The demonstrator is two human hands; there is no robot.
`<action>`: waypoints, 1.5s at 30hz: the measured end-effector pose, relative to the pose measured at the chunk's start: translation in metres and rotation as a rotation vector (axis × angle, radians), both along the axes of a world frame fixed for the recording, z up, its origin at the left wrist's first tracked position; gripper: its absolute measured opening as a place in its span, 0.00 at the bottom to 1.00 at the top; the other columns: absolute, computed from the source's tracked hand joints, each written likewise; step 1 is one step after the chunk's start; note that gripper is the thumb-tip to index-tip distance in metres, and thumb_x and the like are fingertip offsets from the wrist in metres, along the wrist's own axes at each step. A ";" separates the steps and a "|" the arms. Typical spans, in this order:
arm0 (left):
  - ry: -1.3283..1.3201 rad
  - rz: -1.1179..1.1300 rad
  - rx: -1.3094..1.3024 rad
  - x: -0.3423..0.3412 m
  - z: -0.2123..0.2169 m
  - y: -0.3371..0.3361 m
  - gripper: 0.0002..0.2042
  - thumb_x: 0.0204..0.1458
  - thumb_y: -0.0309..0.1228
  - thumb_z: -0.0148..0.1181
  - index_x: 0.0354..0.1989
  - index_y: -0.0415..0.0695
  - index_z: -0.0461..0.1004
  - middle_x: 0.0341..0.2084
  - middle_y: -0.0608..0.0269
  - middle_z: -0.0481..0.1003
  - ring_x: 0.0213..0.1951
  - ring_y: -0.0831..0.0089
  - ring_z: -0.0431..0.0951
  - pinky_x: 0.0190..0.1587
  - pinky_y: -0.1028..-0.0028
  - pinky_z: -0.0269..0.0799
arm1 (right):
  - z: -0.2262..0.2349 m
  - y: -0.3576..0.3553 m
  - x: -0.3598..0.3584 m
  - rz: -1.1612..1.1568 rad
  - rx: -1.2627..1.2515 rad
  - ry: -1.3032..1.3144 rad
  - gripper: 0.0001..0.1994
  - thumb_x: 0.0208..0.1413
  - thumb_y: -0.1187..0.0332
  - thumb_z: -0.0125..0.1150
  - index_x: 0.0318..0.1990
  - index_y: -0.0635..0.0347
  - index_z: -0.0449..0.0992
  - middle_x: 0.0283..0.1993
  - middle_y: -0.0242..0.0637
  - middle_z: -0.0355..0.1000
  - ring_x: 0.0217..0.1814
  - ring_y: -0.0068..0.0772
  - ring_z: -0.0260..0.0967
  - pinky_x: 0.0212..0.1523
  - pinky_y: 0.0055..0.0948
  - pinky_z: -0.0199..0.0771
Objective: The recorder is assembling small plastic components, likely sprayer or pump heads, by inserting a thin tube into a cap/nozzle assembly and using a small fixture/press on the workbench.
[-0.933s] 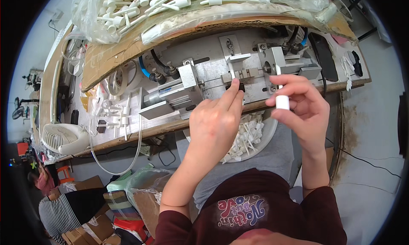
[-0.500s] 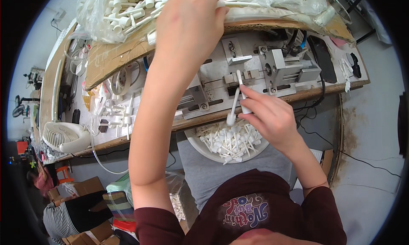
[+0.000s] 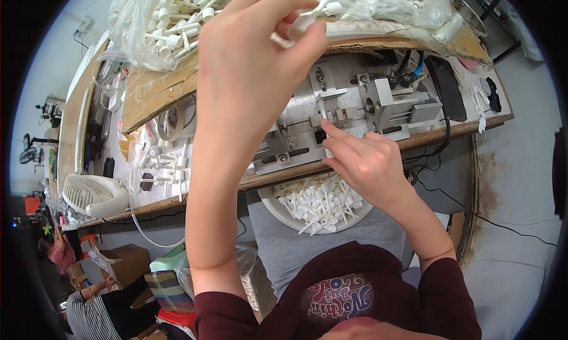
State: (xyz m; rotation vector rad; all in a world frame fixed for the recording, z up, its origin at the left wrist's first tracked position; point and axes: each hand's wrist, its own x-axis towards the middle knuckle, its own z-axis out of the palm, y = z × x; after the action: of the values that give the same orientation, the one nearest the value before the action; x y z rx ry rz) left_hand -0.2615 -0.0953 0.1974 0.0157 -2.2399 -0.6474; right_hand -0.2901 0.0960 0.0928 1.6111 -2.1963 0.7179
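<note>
My left hand point(image 3: 251, 68) is raised over the near edge of the heap, its fingers pinched around a white plastic stemmed piece point(image 3: 303, 23). A ribbed, cap-like end shows just beyond the fingertips. Lower down, my right hand point(image 3: 368, 162) holds another white stemmed piece point(image 3: 323, 109) at the small metal clamp block point(image 3: 340, 115) of the fixture. That piece points up, away from me, and my index fingertip lies along it; the fingers hide its lower part. Below, a white bowl point(image 3: 273, 210) on my lap holds many similar pieces.
A plastic bag point(image 3: 133, 29) with heaped white pieces point(image 3: 171, 26) lies on a cardboard sheet point(image 3: 160, 97) above the bench. Metal slides point(image 3: 408, 103) flank the fixture. A dark phone point(image 3: 447, 88) lies right; a white fan point(image 3: 94, 195) stands left. Another person point(image 3: 97, 310) is at lower left.
My left hand has drawn back from the heap with a white piece in its fingers. A loose piece below my right hand is gone from there. My right hand has shifted slightly left.
</note>
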 end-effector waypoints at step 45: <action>0.135 0.021 0.039 0.068 -0.115 0.081 0.21 0.42 0.23 0.71 0.47 0.38 0.76 0.38 0.57 0.75 0.32 0.65 0.78 0.28 0.70 0.75 | -0.001 0.002 0.028 0.031 -0.600 -0.991 0.17 0.56 0.82 0.62 0.54 0.62 0.78 0.54 0.39 0.67 0.53 0.25 0.73 0.45 0.20 0.79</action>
State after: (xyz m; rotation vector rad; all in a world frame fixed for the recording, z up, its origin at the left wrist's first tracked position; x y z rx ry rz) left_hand -0.1936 -0.0142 0.0820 0.0143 -2.0948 -0.6611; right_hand -0.2623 0.0980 0.0917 1.0517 -2.1033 2.2854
